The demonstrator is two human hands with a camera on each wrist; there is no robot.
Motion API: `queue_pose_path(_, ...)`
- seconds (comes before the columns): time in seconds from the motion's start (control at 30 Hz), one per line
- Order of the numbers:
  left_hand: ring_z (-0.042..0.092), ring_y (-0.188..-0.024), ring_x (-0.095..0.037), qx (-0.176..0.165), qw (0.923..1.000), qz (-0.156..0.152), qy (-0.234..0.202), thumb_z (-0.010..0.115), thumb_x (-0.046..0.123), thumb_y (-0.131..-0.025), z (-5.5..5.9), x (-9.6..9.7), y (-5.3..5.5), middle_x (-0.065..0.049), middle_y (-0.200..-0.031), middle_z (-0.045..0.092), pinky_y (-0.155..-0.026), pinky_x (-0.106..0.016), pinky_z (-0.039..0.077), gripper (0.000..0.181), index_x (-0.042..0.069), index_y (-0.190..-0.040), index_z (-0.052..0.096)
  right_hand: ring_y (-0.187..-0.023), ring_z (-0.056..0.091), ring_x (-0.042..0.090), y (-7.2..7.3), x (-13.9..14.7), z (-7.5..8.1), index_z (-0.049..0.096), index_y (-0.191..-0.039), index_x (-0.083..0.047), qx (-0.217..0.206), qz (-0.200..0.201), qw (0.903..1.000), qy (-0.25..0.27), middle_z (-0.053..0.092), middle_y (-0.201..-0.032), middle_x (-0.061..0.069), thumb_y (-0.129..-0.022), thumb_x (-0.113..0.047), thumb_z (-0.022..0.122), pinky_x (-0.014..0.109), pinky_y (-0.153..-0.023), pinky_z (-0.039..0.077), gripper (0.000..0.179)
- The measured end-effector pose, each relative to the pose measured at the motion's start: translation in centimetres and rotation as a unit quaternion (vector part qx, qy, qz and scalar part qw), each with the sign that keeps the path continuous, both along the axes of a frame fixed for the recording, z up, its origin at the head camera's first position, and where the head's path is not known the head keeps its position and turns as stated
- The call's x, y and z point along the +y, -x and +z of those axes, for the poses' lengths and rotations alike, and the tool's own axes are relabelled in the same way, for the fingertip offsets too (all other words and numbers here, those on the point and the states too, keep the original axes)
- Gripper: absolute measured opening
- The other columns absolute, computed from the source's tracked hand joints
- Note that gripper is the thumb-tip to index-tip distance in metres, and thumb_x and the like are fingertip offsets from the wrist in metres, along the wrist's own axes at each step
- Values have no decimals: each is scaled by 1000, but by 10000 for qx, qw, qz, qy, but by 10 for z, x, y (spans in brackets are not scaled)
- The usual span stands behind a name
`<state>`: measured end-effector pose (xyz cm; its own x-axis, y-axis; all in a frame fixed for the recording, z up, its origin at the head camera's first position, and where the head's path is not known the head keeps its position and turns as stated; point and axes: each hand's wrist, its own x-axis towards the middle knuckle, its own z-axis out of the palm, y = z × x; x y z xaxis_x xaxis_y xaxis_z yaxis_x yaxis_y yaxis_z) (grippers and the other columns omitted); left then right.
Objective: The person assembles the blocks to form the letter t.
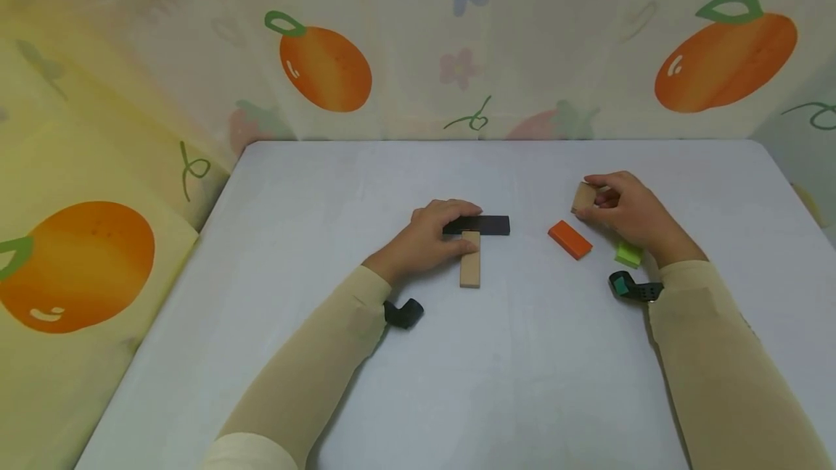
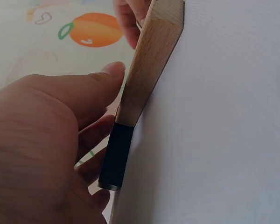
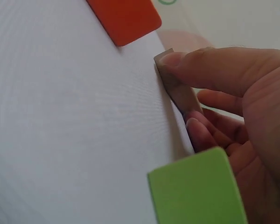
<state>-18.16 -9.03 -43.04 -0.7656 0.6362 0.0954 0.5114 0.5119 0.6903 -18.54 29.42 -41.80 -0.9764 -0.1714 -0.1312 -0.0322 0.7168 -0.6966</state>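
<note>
Near the middle of the table, a dark, nearly black block (image 1: pixel 493 225) lies crosswise, and a plain wooden block (image 1: pixel 470 270) runs from its near edge, forming a T. My left hand (image 1: pixel 434 234) has its fingers along the dark block's far side and its thumb at the wooden block. In the left wrist view, the wooden block (image 2: pixel 151 60) meets the dark block (image 2: pixel 116 154) end-on, with the thumb beside them. Farther right, my right hand (image 1: pixel 630 209) pinches a second plain wooden block (image 1: pixel 583 196) between thumb and fingers, close over the tabletop.
An orange block (image 1: pixel 570 239) lies between the two hands, nearer the right one. Just under the right wrist is a light green block (image 1: pixel 628 254). The white table (image 1: pixel 522 368) ends at the back against a fruit-patterned cloth (image 1: pixel 405 42). Black straps (image 1: pixel 403 314) are on both wrists.
</note>
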Motion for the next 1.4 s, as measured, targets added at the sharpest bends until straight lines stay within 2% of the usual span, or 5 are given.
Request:
queue_pose_path(0.23, 47, -142, -17, 7, 9996, 279, -79, 83, 30, -101, 1, -1, -2, 2, -149, 62, -114, -43, 27, 57, 11, -151, 64, -125, 49, 44, 0, 0, -1, 49, -160, 2, 40, -44, 10000, -2, 48, -142, 25, -104, -37, 78, 59, -106, 44, 74)
queue_pose_path(0.43, 47, -142, -17, 3, 9995, 282, -107, 84, 28, -101, -1, -2, -1, 2, -148, 63, -115, -45, 27, 55, 11, -150, 65, -124, 48, 44, 1, -2, -2, 48, -161, 3, -3, -63, 10000, -72, 46, -142, 26, -105, -36, 78, 60, -106, 43, 74)
queue_pose_path(0.67, 48, -139, -18, 349, 9991, 239, 12, 83, 28, -101, 3, -2, -5, 1, -149, 62, -113, -48, 28, 52, 11, -148, 66, -122, 49, 43, 1, -3, -5, 49, -159, 3, 46, -99, 9999, -116, 48, -141, 25, -105, -33, 79, 57, -104, 44, 72)
queue_pose_path(1.03, 40, -154, -16, 675, 9933, -534, 772, 75, 28, -107, 13, -6, -29, 3, -163, 53, -122, -46, 26, 52, 8, -154, 63, -121, 50, 43, 2, -5, -6, 50, -159, 4, 125, -85, 9998, -106, 48, -139, 25, -104, -31, 79, 56, -103, 44, 71)
queue_pose_path(1.4, 40, -155, -17, 863, 9893, -761, 896, 71, 26, -110, 13, -6, -32, 1, -162, 54, -124, -45, 25, 49, 3, -152, 63, -123, 51, 43, 4, -7, -3, 52, -158, 4, 142, 14, 9998, -107, 50, -141, 24, -105, -33, 79, 60, -109, 43, 70)
